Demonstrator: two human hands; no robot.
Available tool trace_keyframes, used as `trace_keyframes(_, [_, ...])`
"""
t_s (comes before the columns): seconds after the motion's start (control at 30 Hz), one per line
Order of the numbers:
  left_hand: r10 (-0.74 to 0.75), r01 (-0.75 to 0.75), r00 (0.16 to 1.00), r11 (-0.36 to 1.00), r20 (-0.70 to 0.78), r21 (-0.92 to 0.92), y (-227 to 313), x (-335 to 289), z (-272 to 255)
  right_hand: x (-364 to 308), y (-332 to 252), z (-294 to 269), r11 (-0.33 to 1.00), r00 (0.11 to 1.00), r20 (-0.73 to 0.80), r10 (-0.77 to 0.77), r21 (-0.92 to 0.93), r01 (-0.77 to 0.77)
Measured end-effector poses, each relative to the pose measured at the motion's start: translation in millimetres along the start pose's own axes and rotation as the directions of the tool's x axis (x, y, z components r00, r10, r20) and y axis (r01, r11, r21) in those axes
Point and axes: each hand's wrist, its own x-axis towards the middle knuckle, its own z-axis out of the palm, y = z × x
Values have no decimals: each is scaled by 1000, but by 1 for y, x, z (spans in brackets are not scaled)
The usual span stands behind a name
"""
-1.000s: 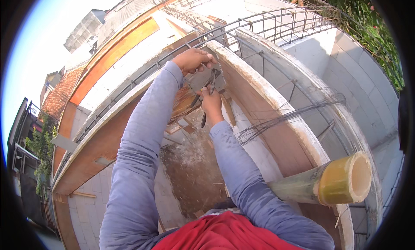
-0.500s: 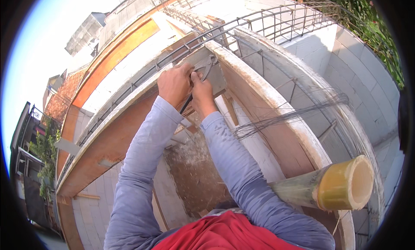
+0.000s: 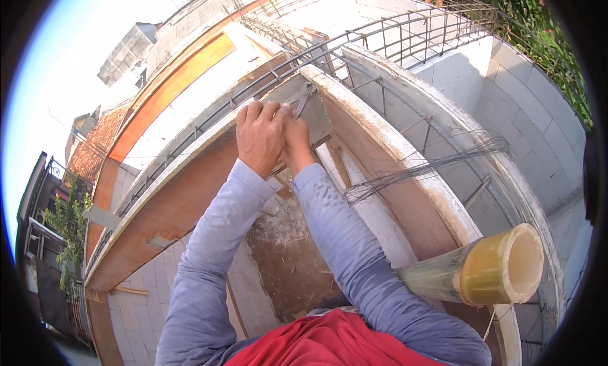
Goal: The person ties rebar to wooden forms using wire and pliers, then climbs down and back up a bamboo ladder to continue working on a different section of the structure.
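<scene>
Both hands meet at the corner where two formwork boards come together. My left hand (image 3: pixel 260 138) is closed, knuckles up, over the handles of a pair of metal pincers (image 3: pixel 306 95). Against its right side, my right hand (image 3: pixel 297 142) is closed around the same handles, which the fingers mostly hide. The pincers' head sticks out beyond the fingers, beside the grey concrete face (image 3: pixel 316 116) in the corner. Whether a wire sits in the jaws is too small to tell.
Right of my hands runs a pale-edged board (image 3: pixel 392 141), with a bundle of thin tie wire (image 3: pixel 424 170) draped over it. A thick bamboo pole (image 3: pixel 468 274) projects near my right elbow. Rebar cages (image 3: pixel 411 33) stretch along the far side. Ground (image 3: pixel 282 258) shows far below between my arms.
My left hand has turned over and shifted slightly, knuckles now upward, covering more of the handles. The pincers' head has tilted and shows less. My right hand stays nearly in place.
</scene>
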Motion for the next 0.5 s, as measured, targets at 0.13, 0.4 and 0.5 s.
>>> trace_keyframes(0.13, [138,-149,988,964,-66,-220,13,-46,-24,1,-1,-9,992,999,13,-45,-117,46])
trace_keyframes(0.4, [-85,69,996,917,-23,-393,42,-73,-35,8,16,-23,964,990,-134,31,-259,-66])
trace_keyframes(0.5, [-73,36,984,974,-160,-224,37,-18,-8,11,24,-43,957,995,-99,23,-284,-50])
